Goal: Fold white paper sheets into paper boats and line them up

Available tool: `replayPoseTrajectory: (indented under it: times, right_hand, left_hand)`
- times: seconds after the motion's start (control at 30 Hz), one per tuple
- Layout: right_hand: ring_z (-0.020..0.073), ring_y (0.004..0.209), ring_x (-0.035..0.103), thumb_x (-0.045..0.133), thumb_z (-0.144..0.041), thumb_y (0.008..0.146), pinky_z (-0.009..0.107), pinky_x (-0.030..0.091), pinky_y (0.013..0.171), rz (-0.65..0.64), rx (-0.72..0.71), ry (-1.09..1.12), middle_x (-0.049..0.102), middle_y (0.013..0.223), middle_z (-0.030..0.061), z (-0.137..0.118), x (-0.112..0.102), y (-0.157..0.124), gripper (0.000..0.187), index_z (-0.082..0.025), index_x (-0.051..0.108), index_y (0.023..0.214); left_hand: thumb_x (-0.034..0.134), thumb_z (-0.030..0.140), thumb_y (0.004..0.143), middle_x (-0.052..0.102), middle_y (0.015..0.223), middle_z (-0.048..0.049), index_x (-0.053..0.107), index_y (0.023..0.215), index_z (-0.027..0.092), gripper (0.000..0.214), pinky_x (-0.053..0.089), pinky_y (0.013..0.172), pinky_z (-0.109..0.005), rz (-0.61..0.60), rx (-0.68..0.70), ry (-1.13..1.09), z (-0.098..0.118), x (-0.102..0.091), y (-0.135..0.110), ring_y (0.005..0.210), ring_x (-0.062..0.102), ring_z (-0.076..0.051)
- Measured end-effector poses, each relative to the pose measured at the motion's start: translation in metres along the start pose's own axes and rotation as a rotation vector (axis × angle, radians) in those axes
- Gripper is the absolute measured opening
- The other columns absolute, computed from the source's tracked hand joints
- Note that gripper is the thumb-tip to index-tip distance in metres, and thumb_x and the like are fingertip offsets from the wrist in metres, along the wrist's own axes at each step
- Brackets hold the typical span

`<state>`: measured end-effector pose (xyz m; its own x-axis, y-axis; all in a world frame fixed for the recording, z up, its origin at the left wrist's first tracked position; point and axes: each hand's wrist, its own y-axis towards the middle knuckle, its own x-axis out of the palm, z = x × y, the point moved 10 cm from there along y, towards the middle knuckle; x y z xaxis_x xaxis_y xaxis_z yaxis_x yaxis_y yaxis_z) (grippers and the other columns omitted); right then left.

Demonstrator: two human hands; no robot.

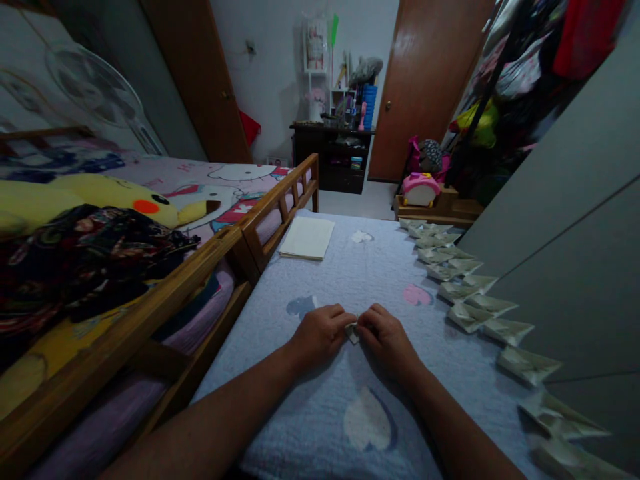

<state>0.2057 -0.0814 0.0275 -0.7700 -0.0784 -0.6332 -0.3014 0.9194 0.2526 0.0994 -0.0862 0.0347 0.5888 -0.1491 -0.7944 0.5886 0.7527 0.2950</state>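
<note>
A small folded piece of pale paper (353, 333) is pinched between my two hands, above the middle of the blue cloth-covered surface (280, 347). My left hand (323, 333) grips its left side with thumb and fingers pressed together. On the opposite side my right hand (383, 333) closes on it in the same way. Much of the paper is hidden behind the fingers. Along the right edge several folded paper boats (529, 365) stand in a long row. A stack of flat paper sheets (307, 238) lies at the far left corner.
A wooden bed rail (220, 250) runs along the left side. Beyond it a yellow plush toy (115, 200) and dark patterned cloth (90, 260) lie on the bed. A pale cabinet panel (575, 267) borders the right. A dark shelf unit (327, 157) stands at the back.
</note>
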Motion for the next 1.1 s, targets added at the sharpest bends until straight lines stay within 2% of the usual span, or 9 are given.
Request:
replayPoseTrajectory:
  times: [0.13, 0.27, 0.4, 0.63, 0.73, 0.87, 0.93, 1.1]
  right_hand:
    - [0.0142, 0.073, 0.054, 0.059, -0.010, 0.086, 0.025, 0.041, 0.067, -0.007, -0.012, 0.000, 0.055, 0.079, -0.0003, -0.002, 0.000, 0.000, 0.016, -0.020, 0.059, 0.074]
    - [0.0146, 0.074, 0.055, 0.058, -0.010, 0.086, 0.025, 0.041, 0.066, -0.015, -0.013, 0.001, 0.055, 0.080, 0.0003, -0.001, 0.001, 0.000, 0.015, -0.020, 0.060, 0.075]
    - [0.0141, 0.072, 0.054, 0.058, -0.010, 0.085, 0.025, 0.041, 0.065, -0.016, -0.006, -0.014, 0.055, 0.079, 0.0000, 0.000, 0.002, 0.001, 0.015, -0.020, 0.061, 0.075]
    - [0.0141, 0.071, 0.055, 0.058, -0.008, 0.083, 0.025, 0.042, 0.065, -0.035, 0.005, -0.022, 0.057, 0.079, 0.0004, 0.002, -0.004, 0.000, 0.013, -0.020, 0.062, 0.079]
    - [0.0146, 0.070, 0.055, 0.058, -0.009, 0.082, 0.026, 0.042, 0.066, -0.029, 0.028, -0.037, 0.059, 0.080, 0.0007, 0.010, -0.010, 0.000, 0.015, -0.019, 0.065, 0.090]
    - [0.0157, 0.072, 0.056, 0.058, -0.011, 0.084, 0.027, 0.043, 0.068, -0.042, 0.066, -0.066, 0.060, 0.082, 0.0023, 0.019, -0.015, -0.001, 0.019, -0.018, 0.067, 0.100]
    - [0.0163, 0.074, 0.058, 0.056, -0.010, 0.085, 0.028, 0.044, 0.069, -0.056, 0.077, -0.076, 0.061, 0.085, 0.0036, 0.020, -0.015, -0.001, 0.019, -0.018, 0.068, 0.099]
    - [0.0175, 0.079, 0.058, 0.052, -0.012, 0.088, 0.028, 0.043, 0.071, -0.070, 0.077, -0.060, 0.060, 0.086, 0.0052, 0.015, -0.014, 0.000, 0.016, -0.018, 0.067, 0.084]
  left_hand:
    - [0.057, 0.014, 0.084, 0.062, 0.104, -0.0078, 0.063, 0.114, 0.021, 0.032, 0.049, 0.085, -0.032, 0.035, 0.025, -0.041, 0.007, -0.006, -0.001, 0.096, 0.059, -0.022]
    - [0.064, 0.024, 0.085, 0.061, 0.107, -0.0082, 0.065, 0.106, 0.021, 0.021, 0.048, 0.087, -0.032, 0.030, 0.032, -0.068, 0.010, -0.006, 0.000, 0.099, 0.058, -0.022]
    - [0.059, 0.021, 0.090, 0.062, 0.099, -0.0066, 0.065, 0.097, 0.019, 0.009, 0.047, 0.083, -0.031, 0.046, 0.025, -0.033, 0.006, -0.004, 0.001, 0.094, 0.058, -0.021]
    - [0.052, 0.013, 0.093, 0.063, 0.084, -0.0042, 0.063, 0.085, 0.018, 0.014, 0.046, 0.076, -0.029, 0.067, 0.011, -0.011, -0.003, -0.005, 0.001, 0.082, 0.059, -0.019]
    - [0.051, 0.010, 0.093, 0.063, 0.086, -0.0041, 0.064, 0.090, 0.017, 0.015, 0.046, 0.073, -0.027, 0.082, -0.036, -0.051, -0.010, -0.009, 0.001, 0.081, 0.060, -0.018]
    - [0.050, 0.006, 0.091, 0.063, 0.094, -0.0058, 0.064, 0.110, 0.017, 0.026, 0.048, 0.076, -0.028, 0.120, -0.119, -0.065, -0.021, -0.016, -0.001, 0.085, 0.062, -0.018]
    - [0.049, 0.004, 0.090, 0.062, 0.097, -0.0064, 0.065, 0.113, 0.016, 0.031, 0.048, 0.078, -0.028, 0.108, -0.140, -0.077, -0.024, -0.016, -0.001, 0.087, 0.062, -0.018]
    - [0.048, 0.002, 0.085, 0.059, 0.093, -0.0055, 0.069, 0.096, 0.017, 0.028, 0.047, 0.079, -0.029, 0.077, -0.197, -0.154, -0.025, -0.015, 0.000, 0.087, 0.059, -0.018]
